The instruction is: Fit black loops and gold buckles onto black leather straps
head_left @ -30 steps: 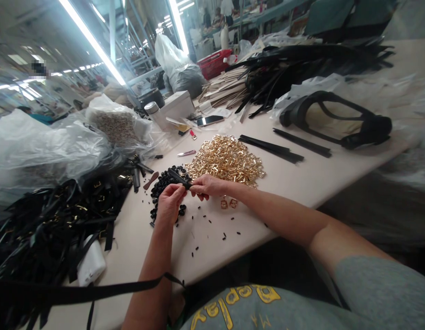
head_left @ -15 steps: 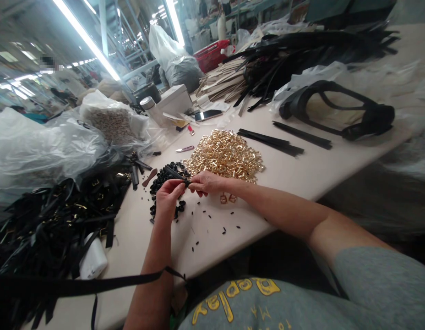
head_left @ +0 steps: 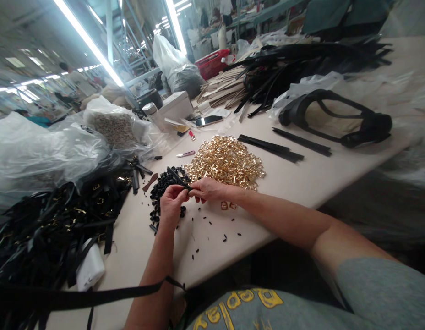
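Both hands meet over the table, pinching one black strap [head_left: 177, 177] whose far end sticks out up and to the left. My left hand [head_left: 171, 201] is closed on it from the left, thumb and forefinger at the strap. From the right, my right hand [head_left: 206, 189] grips it too, fingertips almost touching the left thumb. What lies right between the fingertips is too small to make out. Under and beside the left hand is a heap of small black loops [head_left: 160, 188]. Behind the right hand rises a pile of gold buckles [head_left: 229, 160], with two loose buckles [head_left: 228, 206] nearer me.
Black straps with gold buckles [head_left: 61, 224] heap up at the left. Black strips [head_left: 270, 147] and a black headset-like frame [head_left: 336, 117] lie right. A small pink-handled tool [head_left: 185, 154], a phone [head_left: 209, 120] and plastic bags [head_left: 44, 146] stand farther back. Black scraps [head_left: 225, 238] dot the near table.
The view has tilted slightly, so everything sits a little lower. Both hands keep hold of the strap; its free end now shows more, pointing up and left.
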The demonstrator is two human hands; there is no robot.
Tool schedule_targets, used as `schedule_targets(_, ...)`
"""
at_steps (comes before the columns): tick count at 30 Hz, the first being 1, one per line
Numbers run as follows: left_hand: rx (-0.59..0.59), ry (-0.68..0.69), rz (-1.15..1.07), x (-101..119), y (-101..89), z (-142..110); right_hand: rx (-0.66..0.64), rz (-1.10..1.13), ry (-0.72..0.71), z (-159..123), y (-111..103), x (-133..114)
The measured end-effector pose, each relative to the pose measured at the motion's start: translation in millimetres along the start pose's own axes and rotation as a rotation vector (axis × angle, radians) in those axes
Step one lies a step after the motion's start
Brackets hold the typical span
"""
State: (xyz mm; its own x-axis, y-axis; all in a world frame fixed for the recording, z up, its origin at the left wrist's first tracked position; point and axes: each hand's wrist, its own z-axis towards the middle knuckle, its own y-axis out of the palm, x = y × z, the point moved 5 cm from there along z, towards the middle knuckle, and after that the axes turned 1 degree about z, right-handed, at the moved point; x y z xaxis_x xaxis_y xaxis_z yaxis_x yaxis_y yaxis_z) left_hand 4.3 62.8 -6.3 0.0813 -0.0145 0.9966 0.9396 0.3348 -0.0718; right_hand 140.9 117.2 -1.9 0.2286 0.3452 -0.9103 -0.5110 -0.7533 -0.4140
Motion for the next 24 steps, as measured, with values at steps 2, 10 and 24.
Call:
schedule_targets(2,0.017,-0.030,-0.048,-1.9,-0.4,0.1,0.030,0.075,0.021,1.0,-0.7,1.1)
schedule_targets(10,0.096,0.221,0.065,13.5,3.2,-6.4,-0.038,0.066,0.019,0.3,1.5,-1.8)
schedule_targets(24,0.177,0.222,0.002,16.5,-4.7,-4.0,0.019,-0.217,-0.016,-3.3,-9.0,-14.0)
